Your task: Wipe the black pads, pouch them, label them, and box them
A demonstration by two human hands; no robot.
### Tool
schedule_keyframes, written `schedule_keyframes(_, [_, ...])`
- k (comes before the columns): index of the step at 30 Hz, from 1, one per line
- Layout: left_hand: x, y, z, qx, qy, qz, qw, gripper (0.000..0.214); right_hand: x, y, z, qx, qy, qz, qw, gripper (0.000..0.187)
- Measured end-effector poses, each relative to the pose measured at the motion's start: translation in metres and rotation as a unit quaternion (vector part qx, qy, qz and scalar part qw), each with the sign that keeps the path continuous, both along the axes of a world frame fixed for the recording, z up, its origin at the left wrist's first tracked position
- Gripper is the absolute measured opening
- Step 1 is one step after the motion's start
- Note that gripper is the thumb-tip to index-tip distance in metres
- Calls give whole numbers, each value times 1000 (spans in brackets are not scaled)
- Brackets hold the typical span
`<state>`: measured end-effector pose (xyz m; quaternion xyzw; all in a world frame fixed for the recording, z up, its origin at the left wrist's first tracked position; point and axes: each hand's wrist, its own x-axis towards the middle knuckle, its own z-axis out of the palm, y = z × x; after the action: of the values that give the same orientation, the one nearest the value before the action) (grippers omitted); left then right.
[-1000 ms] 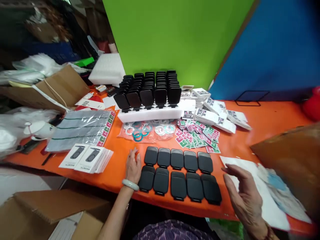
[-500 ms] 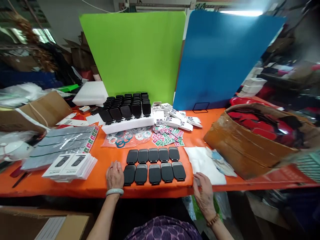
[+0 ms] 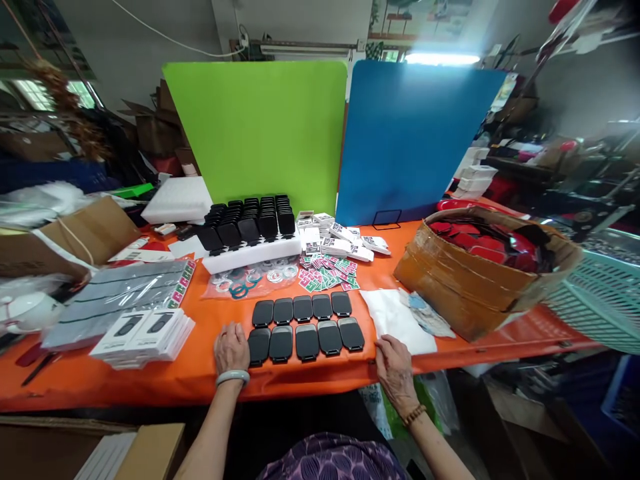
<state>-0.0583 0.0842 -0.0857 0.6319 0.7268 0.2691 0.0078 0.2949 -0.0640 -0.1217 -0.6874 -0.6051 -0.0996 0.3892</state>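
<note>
Two rows of flat, black, rounded-square pieces lie on the orange tabletop before me. At the left end of the front row, my left hand rests palm down, fingers laid out and nothing in it. A pale bracelet is on that wrist. Across the rows, my right hand rests over the table's front edge, fingers loosely extended and holding nothing that I can see. Just beyond its fingers lies a white cloth, with a crumpled bluish-white piece on its right side.
Black pieces stand in a white foam tray. Behind the rows are rings in a bag, red and green cards and small white boxes. White packages are stacked left; a carton of red pieces stands right.
The head view has tilted up and turned slightly right, so the table things appear shifted left. Both hands stay resting at about the same spots on the table.
</note>
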Motion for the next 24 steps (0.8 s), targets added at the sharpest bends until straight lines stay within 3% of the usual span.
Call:
schedule_keyframes(18, [0, -2, 4, 0, 43, -7, 999, 41, -3, -3, 3, -23, 14, -6, 1000, 20])
schedule_keyframes(24, [2, -2, 8, -3, 30, -4, 1000, 40, -7, -3, 21, -18, 99, 14, 995, 19])
